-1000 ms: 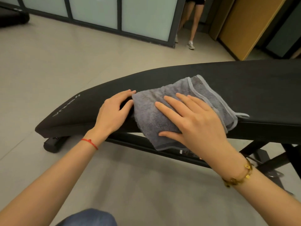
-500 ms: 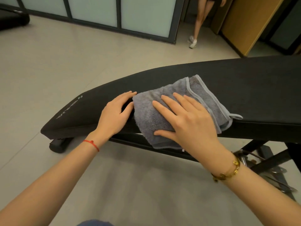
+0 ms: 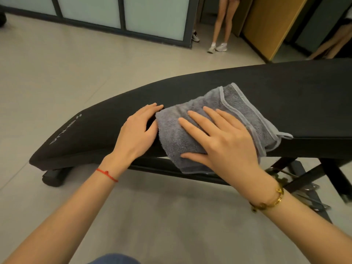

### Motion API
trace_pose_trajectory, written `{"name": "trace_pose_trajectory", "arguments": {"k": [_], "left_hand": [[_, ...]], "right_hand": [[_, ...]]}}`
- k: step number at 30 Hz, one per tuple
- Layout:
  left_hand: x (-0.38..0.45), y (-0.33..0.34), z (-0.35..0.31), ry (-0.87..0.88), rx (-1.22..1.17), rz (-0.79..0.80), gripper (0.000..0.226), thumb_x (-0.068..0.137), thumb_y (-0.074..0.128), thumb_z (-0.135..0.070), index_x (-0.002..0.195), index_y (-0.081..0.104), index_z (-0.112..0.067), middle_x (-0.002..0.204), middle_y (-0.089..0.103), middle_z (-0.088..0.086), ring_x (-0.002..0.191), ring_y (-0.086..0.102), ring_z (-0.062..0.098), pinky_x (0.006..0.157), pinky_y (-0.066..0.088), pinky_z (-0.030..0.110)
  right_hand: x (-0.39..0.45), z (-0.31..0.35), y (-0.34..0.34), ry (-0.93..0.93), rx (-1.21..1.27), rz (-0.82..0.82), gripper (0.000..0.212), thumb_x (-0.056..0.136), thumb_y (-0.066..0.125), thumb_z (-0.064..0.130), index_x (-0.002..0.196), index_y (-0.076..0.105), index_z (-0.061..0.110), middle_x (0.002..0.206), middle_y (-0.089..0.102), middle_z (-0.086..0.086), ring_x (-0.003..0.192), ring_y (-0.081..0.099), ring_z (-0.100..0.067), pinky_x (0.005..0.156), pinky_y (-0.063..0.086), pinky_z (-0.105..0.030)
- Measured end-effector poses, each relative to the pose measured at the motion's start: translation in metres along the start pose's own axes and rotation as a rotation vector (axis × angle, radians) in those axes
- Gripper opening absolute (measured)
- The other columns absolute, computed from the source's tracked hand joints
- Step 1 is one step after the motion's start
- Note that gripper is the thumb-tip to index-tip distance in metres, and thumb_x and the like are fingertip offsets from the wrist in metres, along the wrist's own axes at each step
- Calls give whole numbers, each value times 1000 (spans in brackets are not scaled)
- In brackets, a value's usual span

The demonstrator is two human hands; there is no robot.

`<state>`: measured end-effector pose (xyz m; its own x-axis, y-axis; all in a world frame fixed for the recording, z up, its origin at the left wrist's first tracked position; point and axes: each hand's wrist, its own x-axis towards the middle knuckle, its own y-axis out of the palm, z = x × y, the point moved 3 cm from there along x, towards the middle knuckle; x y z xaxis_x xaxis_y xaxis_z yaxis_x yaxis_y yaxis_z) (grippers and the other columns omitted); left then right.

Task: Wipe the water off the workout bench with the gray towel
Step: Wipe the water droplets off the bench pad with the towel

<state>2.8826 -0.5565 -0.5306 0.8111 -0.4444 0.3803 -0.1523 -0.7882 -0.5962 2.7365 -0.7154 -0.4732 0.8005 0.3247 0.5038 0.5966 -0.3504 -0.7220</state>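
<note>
Two hands on the workout bench (image 3: 285, 96). Gray towel (image 3: 192, 134) lies folded across the black pad near its middle, fluffy terry pile, lighter stitched binding along the edges, small hanging loop at the right corner; its near edge droops over the pad's side. Right hand (image 3: 224, 141) rests flat on the towel, fingers straight and slightly spread, thumb out along the near edge. Left hand (image 3: 137, 134) lies flat on the bare pad, fingers together, tips touching the towel's left edge. Pad surface matte, smooth, tapering and rounded toward the left end, pale lettering there.
</note>
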Motion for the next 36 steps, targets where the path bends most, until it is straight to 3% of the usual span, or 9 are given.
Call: {"name": "trace_pose_trajectory", "arguments": {"k": [3, 9, 13, 17, 21, 26, 29, 33, 36], "left_hand": [[-2, 0, -1, -12, -19, -36, 46, 93, 39, -49, 135, 51, -37, 144, 48, -14, 137, 40, 6, 111, 36, 47], [-6, 1, -5, -24, 43, -37, 40, 98, 41, -41, 137, 48, -39, 146, 44, -18, 140, 34, 5, 113, 34, 46], [-7, 2, -9, -13, 81, -49, 40, 99, 41, -37, 138, 47, -36, 147, 44, -14, 140, 35, 6, 114, 34, 39], [-6, 2, -6, -13, 39, -31, 41, 98, 39, -45, 137, 47, -38, 146, 46, -15, 138, 38, 7, 110, 39, 46], [-7, -1, -5, -17, 44, -25, 42, 95, 38, -48, 136, 46, -42, 145, 46, -17, 137, 39, 7, 109, 38, 49], [-8, -1, -9, -35, 70, -17, 41, 99, 40, -42, 139, 45, -40, 147, 44, -16, 139, 36, 7, 112, 36, 45], [-9, 1, -13, -37, 87, -31, 41, 99, 40, -38, 140, 46, -36, 148, 43, -15, 140, 34, 7, 113, 36, 41], [-8, 2, -11, -22, 67, -32, 42, 98, 41, -39, 139, 47, -34, 147, 46, -12, 139, 37, 9, 113, 35, 45], [-7, 1, -17, -8, 57, -36, 42, 97, 43, -40, 138, 49, -33, 145, 48, -11, 138, 39, 9, 112, 36, 45]], "right_hand": [[-15, -14, -12, -33, 25, -45, 62, 92, 55, 60, 140, 53, 21, 137, 59, -5, 128, 55, -28, 107, 43, -42], [-60, -65, -47, 82, -2, -95, 57, 92, 58, 55, 139, 54, 22, 138, 58, -2, 129, 55, -26, 105, 44, -43], [-29, -37, -26, 80, 22, -88, 58, 91, 54, 62, 135, 59, 24, 134, 62, -2, 123, 58, -28, 103, 43, -42], [-3, -3, -2, 0, 24, -35, 62, 89, 55, 63, 136, 56, 23, 135, 61, -2, 124, 57, -28, 106, 42, -41], [-25, -27, -21, -34, 57, -93, 56, 93, 56, 56, 137, 56, 21, 136, 60, -3, 126, 57, -27, 105, 44, -41], [-62, -74, -51, 95, 35, -83, 58, 92, 56, 58, 138, 55, 23, 139, 58, -1, 129, 54, -26, 105, 43, -42], [-42, -55, -36, 107, 31, -71, 59, 90, 56, 62, 136, 58, 24, 136, 60, -1, 126, 56, -27, 103, 43, -43], [-15, -24, -12, 20, 39, -7, 62, 90, 53, 64, 138, 54, 24, 137, 59, -1, 127, 55, -27, 106, 42, -41], [-28, -35, -21, -36, 39, -62, 59, 92, 55, 59, 138, 55, 23, 137, 59, -2, 127, 55, -25, 107, 43, -40]]}}
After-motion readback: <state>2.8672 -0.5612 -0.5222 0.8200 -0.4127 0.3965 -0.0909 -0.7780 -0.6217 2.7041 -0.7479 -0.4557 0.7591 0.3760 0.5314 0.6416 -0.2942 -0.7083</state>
